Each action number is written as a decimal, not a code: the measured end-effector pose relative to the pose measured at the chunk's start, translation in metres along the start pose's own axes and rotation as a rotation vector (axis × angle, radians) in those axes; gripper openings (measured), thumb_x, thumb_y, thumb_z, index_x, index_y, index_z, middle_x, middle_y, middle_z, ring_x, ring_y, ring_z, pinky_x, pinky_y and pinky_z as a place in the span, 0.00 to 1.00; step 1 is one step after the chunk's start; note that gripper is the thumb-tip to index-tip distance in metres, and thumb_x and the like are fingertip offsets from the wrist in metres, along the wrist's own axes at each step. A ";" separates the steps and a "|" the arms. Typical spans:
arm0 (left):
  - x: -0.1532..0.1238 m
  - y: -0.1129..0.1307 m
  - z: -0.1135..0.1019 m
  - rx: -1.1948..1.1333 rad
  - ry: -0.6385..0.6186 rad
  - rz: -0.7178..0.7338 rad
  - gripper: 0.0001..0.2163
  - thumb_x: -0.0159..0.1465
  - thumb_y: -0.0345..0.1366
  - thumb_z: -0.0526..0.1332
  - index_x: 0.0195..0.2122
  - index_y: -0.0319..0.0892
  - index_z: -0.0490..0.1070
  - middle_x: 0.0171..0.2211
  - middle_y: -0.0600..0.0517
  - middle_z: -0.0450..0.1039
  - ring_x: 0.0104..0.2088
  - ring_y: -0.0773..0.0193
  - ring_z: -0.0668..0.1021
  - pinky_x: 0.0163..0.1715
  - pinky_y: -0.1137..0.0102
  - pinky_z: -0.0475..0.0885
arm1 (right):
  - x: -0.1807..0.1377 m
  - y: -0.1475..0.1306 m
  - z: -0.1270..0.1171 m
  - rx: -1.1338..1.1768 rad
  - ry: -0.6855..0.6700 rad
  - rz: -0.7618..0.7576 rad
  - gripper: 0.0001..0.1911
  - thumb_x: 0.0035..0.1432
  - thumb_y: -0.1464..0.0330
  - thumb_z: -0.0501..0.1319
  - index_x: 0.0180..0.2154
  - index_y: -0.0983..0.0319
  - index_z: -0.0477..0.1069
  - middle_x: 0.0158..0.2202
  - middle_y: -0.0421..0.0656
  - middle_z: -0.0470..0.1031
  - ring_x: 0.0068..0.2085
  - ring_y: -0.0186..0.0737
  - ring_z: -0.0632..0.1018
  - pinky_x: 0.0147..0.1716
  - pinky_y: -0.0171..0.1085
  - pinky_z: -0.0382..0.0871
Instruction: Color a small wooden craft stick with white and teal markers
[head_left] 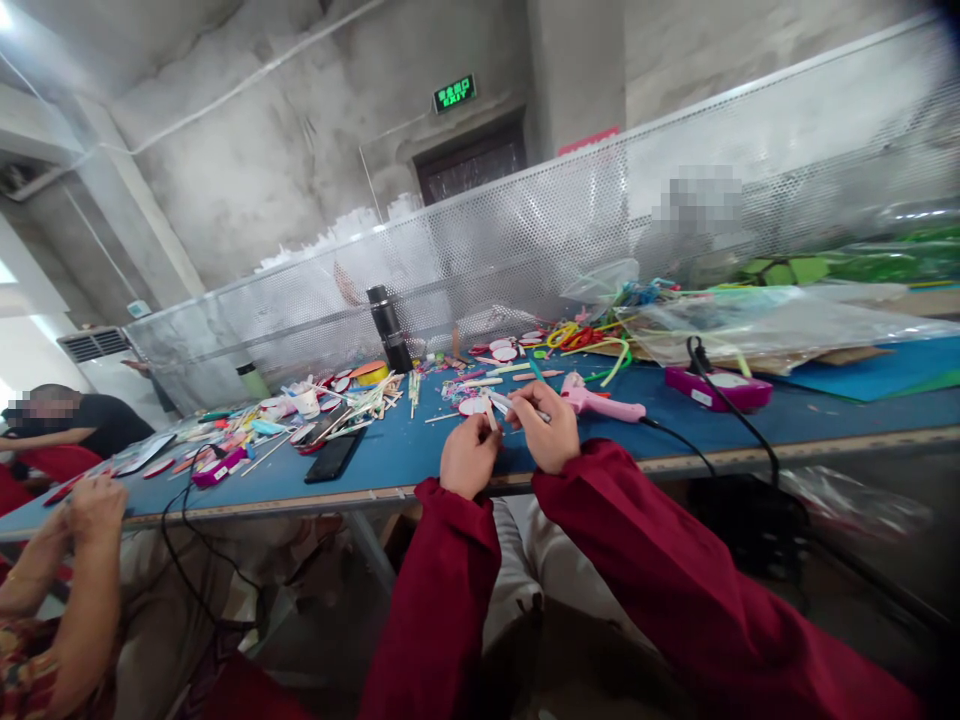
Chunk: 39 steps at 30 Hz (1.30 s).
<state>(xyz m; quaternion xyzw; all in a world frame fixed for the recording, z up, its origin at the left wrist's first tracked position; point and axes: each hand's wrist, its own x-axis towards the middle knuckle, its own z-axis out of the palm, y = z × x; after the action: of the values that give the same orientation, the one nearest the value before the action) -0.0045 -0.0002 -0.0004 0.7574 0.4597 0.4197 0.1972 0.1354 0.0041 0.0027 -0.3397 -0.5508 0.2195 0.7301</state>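
Just over the front edge of the blue table (401, 452), my left hand (471, 456) pinches a small pale strip (492, 416); my right hand (547, 426) grips a slim white stick (501, 402). Bare surface opens leftward to a phone (335, 456); a pink glue gun (606, 404) crowds my right.

A small pale flat strip (491, 414) stands nearly upright in the left fingers (475, 430); a slim whitish piece (498, 401) slants from the right fingers (529, 408).
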 end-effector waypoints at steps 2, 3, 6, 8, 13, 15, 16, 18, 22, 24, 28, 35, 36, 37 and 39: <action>0.000 0.000 0.000 -0.006 -0.001 -0.008 0.06 0.67 0.38 0.57 0.35 0.44 0.70 0.28 0.55 0.76 0.29 0.65 0.75 0.29 0.72 0.65 | 0.000 0.001 0.000 -0.006 -0.002 -0.003 0.04 0.56 0.68 0.58 0.29 0.58 0.69 0.21 0.36 0.73 0.24 0.36 0.73 0.27 0.36 0.69; 0.000 0.000 0.000 -0.004 -0.002 -0.017 0.06 0.67 0.38 0.57 0.35 0.44 0.70 0.28 0.55 0.76 0.28 0.66 0.74 0.29 0.72 0.65 | 0.000 0.001 0.000 -0.007 0.000 -0.005 0.04 0.56 0.68 0.58 0.29 0.58 0.69 0.21 0.36 0.73 0.24 0.36 0.73 0.27 0.36 0.69; 0.000 0.000 0.000 0.004 -0.006 -0.029 0.06 0.67 0.37 0.57 0.37 0.44 0.71 0.29 0.55 0.77 0.28 0.66 0.75 0.29 0.72 0.66 | 0.000 0.002 0.000 -0.009 0.007 -0.009 0.05 0.57 0.67 0.58 0.29 0.58 0.70 0.22 0.37 0.73 0.24 0.36 0.74 0.27 0.36 0.69; 0.000 -0.001 0.001 0.013 -0.006 -0.026 0.05 0.67 0.37 0.57 0.37 0.44 0.71 0.29 0.55 0.77 0.29 0.66 0.75 0.30 0.72 0.66 | 0.001 0.003 0.000 -0.007 0.000 -0.010 0.05 0.57 0.66 0.58 0.29 0.58 0.70 0.23 0.37 0.74 0.25 0.37 0.74 0.28 0.36 0.70; -0.001 -0.001 0.001 0.026 -0.006 -0.019 0.05 0.67 0.36 0.57 0.37 0.44 0.71 0.29 0.54 0.77 0.30 0.65 0.75 0.30 0.72 0.66 | 0.001 0.004 0.000 0.005 -0.006 0.005 0.05 0.57 0.67 0.58 0.28 0.58 0.70 0.22 0.36 0.73 0.24 0.36 0.73 0.26 0.36 0.69; -0.001 0.000 0.000 0.031 -0.004 -0.015 0.05 0.67 0.36 0.57 0.37 0.44 0.71 0.29 0.54 0.77 0.31 0.65 0.75 0.30 0.72 0.65 | 0.001 0.003 0.000 0.008 0.005 0.000 0.05 0.57 0.67 0.58 0.29 0.58 0.70 0.22 0.36 0.73 0.24 0.36 0.73 0.27 0.36 0.69; -0.001 0.000 0.000 0.034 -0.003 -0.015 0.05 0.67 0.36 0.57 0.37 0.44 0.71 0.29 0.55 0.77 0.30 0.65 0.75 0.30 0.72 0.65 | 0.001 0.002 0.000 0.010 0.007 -0.003 0.05 0.57 0.67 0.58 0.29 0.58 0.70 0.22 0.36 0.73 0.24 0.36 0.74 0.27 0.36 0.69; -0.001 0.001 0.000 0.042 -0.005 -0.019 0.05 0.67 0.36 0.57 0.37 0.44 0.71 0.29 0.55 0.76 0.30 0.65 0.75 0.30 0.72 0.65 | 0.001 0.001 0.000 0.011 0.004 -0.007 0.05 0.57 0.67 0.58 0.29 0.58 0.70 0.22 0.36 0.73 0.24 0.36 0.74 0.27 0.36 0.69; -0.001 0.001 0.000 0.047 -0.008 -0.015 0.05 0.67 0.36 0.56 0.37 0.44 0.71 0.29 0.54 0.76 0.30 0.65 0.75 0.30 0.72 0.65 | 0.001 0.000 0.000 0.009 -0.009 0.002 0.05 0.56 0.67 0.58 0.28 0.58 0.69 0.21 0.36 0.72 0.23 0.36 0.73 0.27 0.36 0.68; -0.001 0.001 0.000 0.047 -0.006 -0.013 0.05 0.67 0.36 0.56 0.37 0.44 0.71 0.29 0.54 0.77 0.30 0.65 0.75 0.31 0.72 0.65 | 0.001 0.001 0.000 0.013 -0.002 0.001 0.05 0.57 0.67 0.58 0.29 0.58 0.70 0.22 0.36 0.73 0.23 0.36 0.73 0.27 0.36 0.68; -0.001 0.001 0.000 0.023 -0.004 -0.013 0.04 0.66 0.35 0.57 0.37 0.44 0.71 0.29 0.54 0.77 0.31 0.64 0.75 0.31 0.71 0.65 | 0.001 0.003 0.000 0.018 -0.006 -0.007 0.05 0.57 0.67 0.58 0.30 0.59 0.70 0.23 0.36 0.73 0.24 0.36 0.73 0.27 0.36 0.68; -0.002 0.002 0.000 0.030 -0.001 -0.019 0.05 0.66 0.35 0.57 0.39 0.44 0.71 0.30 0.54 0.77 0.32 0.65 0.75 0.31 0.72 0.65 | 0.001 0.001 0.000 0.012 0.016 -0.011 0.05 0.57 0.67 0.58 0.29 0.59 0.70 0.22 0.36 0.73 0.24 0.36 0.73 0.26 0.35 0.68; -0.002 0.003 0.000 0.032 -0.001 -0.017 0.05 0.66 0.35 0.57 0.39 0.44 0.71 0.30 0.54 0.77 0.32 0.65 0.76 0.31 0.72 0.65 | 0.001 0.000 0.000 0.012 0.016 -0.014 0.05 0.57 0.67 0.58 0.29 0.59 0.70 0.22 0.36 0.73 0.24 0.36 0.73 0.26 0.35 0.68; -0.002 0.003 0.000 0.035 -0.001 -0.015 0.05 0.67 0.35 0.57 0.39 0.44 0.71 0.30 0.54 0.77 0.32 0.65 0.76 0.31 0.72 0.65 | 0.001 0.000 0.000 0.011 0.013 -0.016 0.05 0.57 0.67 0.58 0.29 0.59 0.70 0.22 0.36 0.73 0.24 0.35 0.73 0.26 0.35 0.68; -0.003 0.003 0.000 0.043 -0.005 -0.016 0.04 0.67 0.35 0.57 0.38 0.44 0.71 0.30 0.54 0.77 0.32 0.65 0.76 0.31 0.72 0.65 | 0.001 0.000 0.000 0.010 0.005 -0.014 0.05 0.56 0.68 0.58 0.28 0.58 0.69 0.22 0.36 0.73 0.23 0.35 0.73 0.26 0.35 0.67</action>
<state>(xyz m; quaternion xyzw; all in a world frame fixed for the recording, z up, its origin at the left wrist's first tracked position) -0.0039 -0.0038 0.0004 0.7588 0.4740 0.4063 0.1856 0.1358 0.0049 0.0032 -0.3328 -0.5504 0.2161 0.7346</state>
